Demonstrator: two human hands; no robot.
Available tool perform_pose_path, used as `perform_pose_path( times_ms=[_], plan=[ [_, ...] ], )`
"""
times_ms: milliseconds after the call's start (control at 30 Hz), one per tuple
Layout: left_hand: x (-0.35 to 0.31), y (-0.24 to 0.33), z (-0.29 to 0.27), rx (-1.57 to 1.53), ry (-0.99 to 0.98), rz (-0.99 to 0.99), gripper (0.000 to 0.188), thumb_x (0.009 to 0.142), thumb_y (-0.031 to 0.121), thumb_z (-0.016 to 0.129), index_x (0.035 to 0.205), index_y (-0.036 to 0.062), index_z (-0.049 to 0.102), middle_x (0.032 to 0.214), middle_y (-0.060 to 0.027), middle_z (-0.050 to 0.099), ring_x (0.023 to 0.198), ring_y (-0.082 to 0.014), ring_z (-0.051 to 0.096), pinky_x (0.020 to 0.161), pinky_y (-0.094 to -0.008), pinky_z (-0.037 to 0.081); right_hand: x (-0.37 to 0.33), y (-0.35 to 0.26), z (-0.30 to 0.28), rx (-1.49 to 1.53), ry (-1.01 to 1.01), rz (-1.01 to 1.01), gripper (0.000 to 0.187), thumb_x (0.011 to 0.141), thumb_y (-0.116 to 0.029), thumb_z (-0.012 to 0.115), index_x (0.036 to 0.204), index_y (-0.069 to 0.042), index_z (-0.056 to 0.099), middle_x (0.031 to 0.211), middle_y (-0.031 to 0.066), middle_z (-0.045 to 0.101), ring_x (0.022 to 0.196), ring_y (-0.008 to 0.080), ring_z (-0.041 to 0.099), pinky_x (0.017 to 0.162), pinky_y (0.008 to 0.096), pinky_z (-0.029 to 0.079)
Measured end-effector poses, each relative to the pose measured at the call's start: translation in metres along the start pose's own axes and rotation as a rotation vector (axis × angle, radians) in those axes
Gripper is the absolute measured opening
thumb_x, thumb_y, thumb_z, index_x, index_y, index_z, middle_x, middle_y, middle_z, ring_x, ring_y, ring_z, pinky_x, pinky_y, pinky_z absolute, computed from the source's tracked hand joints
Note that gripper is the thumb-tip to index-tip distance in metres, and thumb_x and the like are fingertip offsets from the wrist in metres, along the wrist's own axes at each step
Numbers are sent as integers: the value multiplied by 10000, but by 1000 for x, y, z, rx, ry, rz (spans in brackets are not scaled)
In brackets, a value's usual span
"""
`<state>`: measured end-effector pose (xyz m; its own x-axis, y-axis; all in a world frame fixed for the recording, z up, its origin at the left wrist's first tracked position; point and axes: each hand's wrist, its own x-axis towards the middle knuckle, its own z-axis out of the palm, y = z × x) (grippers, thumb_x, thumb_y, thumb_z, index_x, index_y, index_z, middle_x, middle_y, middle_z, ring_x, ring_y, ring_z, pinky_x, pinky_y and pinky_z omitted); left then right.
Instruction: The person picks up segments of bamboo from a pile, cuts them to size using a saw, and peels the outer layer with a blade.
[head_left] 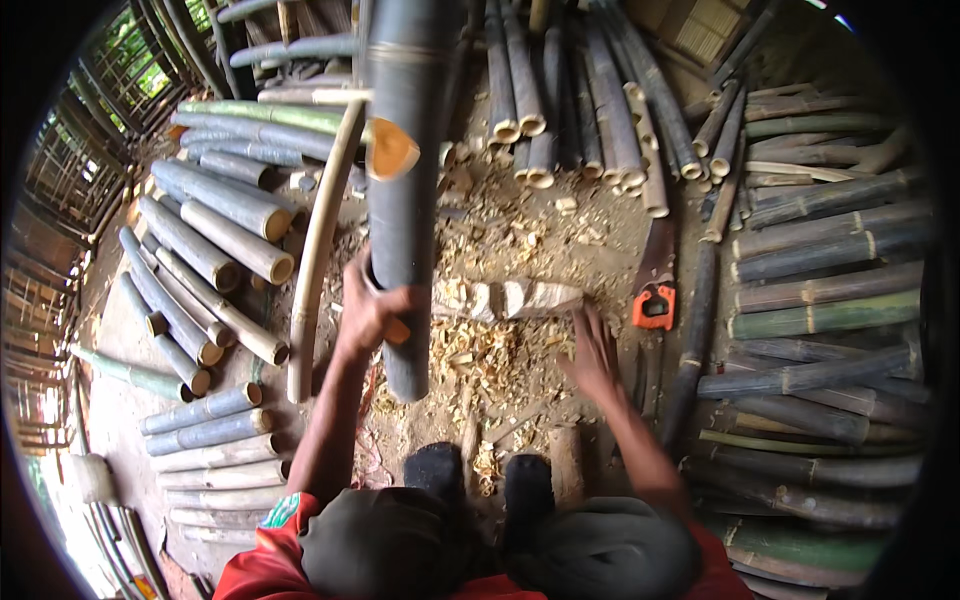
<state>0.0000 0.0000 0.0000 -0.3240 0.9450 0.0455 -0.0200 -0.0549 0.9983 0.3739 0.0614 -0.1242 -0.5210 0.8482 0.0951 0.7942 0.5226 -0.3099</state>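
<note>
Okay, thick dark bamboo pole (403,225) is the piece in work: upright in the picture, top centre down to mid-frame, slightly left of centre. Left hand (372,312) has its grip wrapped around the lower part of it. Right hand (592,352), centre right, grip released, nothing held, fingers spread by the right end of the pale notched log (515,298); can't tell if the fingertips touch it. Log lies crosswise mid-frame on the dirt floor (598,262).

Progress, as far as it shows: pole carries an upper cutout (393,150) with bare orange-tan wood, plus a lower cut patch (397,331) next to the left hand, partly covered. So cutting on this pole looks well under way, perhaps finished on the visible side; far side hidden, can't say what's left there. Plenty of wood shavings (485,350) below and around the log.

Handsaw (655,306) with orange handle lies right of centre, not in use. Bamboo stack (830,270) fills the right side, more bamboo lengths (225,198) upper left; no cutouts like these made out on either, though many are partly covered.
</note>
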Motion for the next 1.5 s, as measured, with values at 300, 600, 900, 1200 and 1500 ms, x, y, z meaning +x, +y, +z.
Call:
perform_pose_path(
  times_ms=[300,600,900,1200,1500],
  plan=[
    [-77,-80,8,473,-131,-416,828,591,230,866,1302,-105,604,1062,-233,743,922,-297,745,843,-412,605,92,7,33,-146,-189,-119,750,675,-368,913,1275,-24,622,1237,172,633,1222,364,581,1112,538,386],
    [-55,-148,62,816,-364,-418,725,727,421,902,1219,-4,580,1080,-227,717,985,-361,712,889,-490,564,24,-7,64,-35,-38,173,789,734,-361,884,1394,-37,597,1234,173,591,1187,400,563,991,563,445],
    [-123,-134,-77,629,290,-470,188,938,145,746,1007,-22,696,970,-159,757,801,-215,706,727,-366,589,15,0,66,-174,-50,224,882,799,-497,836,1492,-55,515,1305,157,590,1255,376,551,1017,567,442],
    [-130,-169,-71,1112,259,-396,258,930,310,753,1022,69,762,964,-173,759,804,-335,741,703,-464,571,21,2,70,-146,-34,211,855,824,-481,807,1502,-57,505,1337,185,586,1283,391,535,1033,568,442],
    [-77,-75,-143,464,429,-239,109,938,135,763,986,38,767,805,-1,732,691,-57,619,605,-258,488,18,6,76,-116,1,161,863,799,-454,837,1477,-29,512,1268,215,603,1193,425,574,985,542,477]
  ],
)
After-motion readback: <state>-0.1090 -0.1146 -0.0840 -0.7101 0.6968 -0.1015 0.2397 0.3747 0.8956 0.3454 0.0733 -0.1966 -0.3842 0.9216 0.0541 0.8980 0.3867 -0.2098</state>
